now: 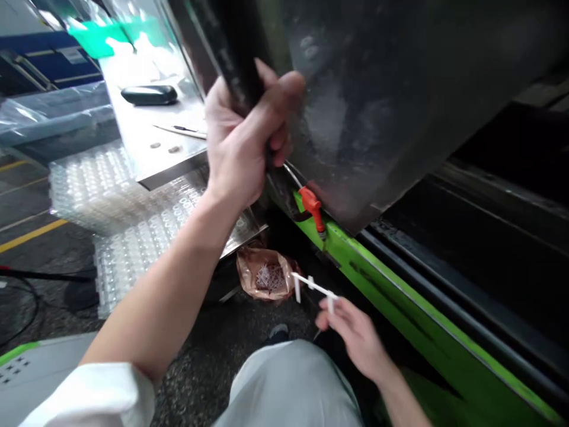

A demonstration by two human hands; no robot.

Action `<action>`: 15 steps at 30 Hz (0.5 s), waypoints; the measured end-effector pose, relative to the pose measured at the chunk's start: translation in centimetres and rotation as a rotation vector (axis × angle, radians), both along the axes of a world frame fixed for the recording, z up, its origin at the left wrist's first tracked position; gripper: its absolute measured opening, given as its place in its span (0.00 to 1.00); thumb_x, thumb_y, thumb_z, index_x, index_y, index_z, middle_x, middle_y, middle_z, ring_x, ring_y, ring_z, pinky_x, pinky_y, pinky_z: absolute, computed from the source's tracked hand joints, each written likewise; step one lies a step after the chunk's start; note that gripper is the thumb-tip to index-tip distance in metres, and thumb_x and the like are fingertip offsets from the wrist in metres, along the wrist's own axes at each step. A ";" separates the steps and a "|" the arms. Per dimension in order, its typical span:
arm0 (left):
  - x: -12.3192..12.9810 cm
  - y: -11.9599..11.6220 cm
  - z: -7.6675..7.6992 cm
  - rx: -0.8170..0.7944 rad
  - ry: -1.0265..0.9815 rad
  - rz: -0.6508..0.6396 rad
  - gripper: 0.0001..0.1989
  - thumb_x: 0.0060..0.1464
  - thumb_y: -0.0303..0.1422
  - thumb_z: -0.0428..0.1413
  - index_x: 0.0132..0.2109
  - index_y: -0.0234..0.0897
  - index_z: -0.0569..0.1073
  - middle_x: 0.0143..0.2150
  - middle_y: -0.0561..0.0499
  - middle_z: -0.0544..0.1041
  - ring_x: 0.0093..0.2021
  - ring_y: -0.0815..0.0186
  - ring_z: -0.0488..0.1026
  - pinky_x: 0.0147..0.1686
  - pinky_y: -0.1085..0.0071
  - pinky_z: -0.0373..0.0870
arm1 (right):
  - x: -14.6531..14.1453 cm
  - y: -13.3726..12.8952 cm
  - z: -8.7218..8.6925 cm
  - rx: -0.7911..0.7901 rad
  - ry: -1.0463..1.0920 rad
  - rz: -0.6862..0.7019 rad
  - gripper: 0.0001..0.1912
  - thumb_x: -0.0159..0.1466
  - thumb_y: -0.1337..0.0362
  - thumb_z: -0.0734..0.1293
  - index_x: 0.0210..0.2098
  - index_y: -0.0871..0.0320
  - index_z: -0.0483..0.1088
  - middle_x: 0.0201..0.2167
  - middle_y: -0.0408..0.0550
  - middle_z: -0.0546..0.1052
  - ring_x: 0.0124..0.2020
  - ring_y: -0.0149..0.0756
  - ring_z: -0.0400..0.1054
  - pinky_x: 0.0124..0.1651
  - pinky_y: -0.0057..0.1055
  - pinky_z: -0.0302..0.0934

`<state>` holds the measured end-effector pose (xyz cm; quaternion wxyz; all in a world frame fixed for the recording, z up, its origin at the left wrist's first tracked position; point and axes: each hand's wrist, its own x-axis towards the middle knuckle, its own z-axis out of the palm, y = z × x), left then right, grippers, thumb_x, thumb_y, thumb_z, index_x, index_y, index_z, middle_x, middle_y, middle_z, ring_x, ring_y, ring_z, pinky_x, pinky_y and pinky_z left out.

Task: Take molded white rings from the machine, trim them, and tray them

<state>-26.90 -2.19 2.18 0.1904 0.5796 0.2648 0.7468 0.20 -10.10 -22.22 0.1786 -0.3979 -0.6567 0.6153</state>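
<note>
The white plastic runner (313, 286), a thin bar with short prongs hanging from it, sat low in the view, pinched between the thumb and fingers of the right hand (355, 338), its grip closed on one end. It hung above a brown paper bag (267, 274) of white plastic pieces on the dark speckled floor (208, 367). The left hand (244, 139) had a closed grip around the dark edge of a large steel panel (360, 101), whose scuffed face filled the upper right. Just beside that hand, an orange fitting (312, 204) stood on a bright green rail (400, 296), which ran diagonally toward the lower right beside a black channel (489, 267).

To the left, a sheet-steel bench (146, 142) carried a black oblong object (149, 95), a thin metal-bladed tool (180, 131) and two small discs (162, 147). Below it lay a clear bubbled plastic sheet (128, 225). Farther left, the floor showed yellow lines (31, 235) and a black cable (40, 276), with plastic-wrapped goods (53, 115) and a blue panel (48, 59) beyond. A white sleeve (89, 397) covered the left forearm's lower end, and a grey trouser knee (288, 385) rose at the bottom.
</note>
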 end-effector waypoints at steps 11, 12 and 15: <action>-0.5 -0.8 0.9 -0.219 0.150 0.002 0.19 0.70 0.29 0.46 0.27 0.34 0.58 0.19 0.64 0.56 0.17 0.82 0.60 0.29 0.79 0.65 | -4.1 -7.5 -15.6 0.234 -0.569 0.152 0.35 0.58 0.75 0.62 0.65 0.61 0.70 0.70 0.60 0.63 0.75 0.55 0.49 0.77 0.55 0.37; -0.5 -0.8 1.0 -0.270 0.159 0.015 0.20 0.69 0.30 0.45 0.26 0.32 0.58 0.19 0.64 0.56 0.17 0.82 0.61 0.31 0.77 0.65 | -1.3 -10.1 -15.5 0.241 -0.573 0.115 0.31 0.59 0.72 0.61 0.61 0.58 0.73 0.66 0.58 0.69 0.72 0.52 0.56 0.76 0.52 0.45; -0.5 -0.1 1.0 -0.367 0.049 0.127 0.20 0.67 0.30 0.52 0.25 0.34 0.59 0.17 0.64 0.57 0.16 0.78 0.61 0.27 0.79 0.62 | 7.7 -17.9 -14.5 0.216 -0.598 -0.120 0.20 0.56 0.63 0.60 0.40 0.49 0.81 0.44 0.54 0.82 0.52 0.56 0.77 0.56 0.52 0.72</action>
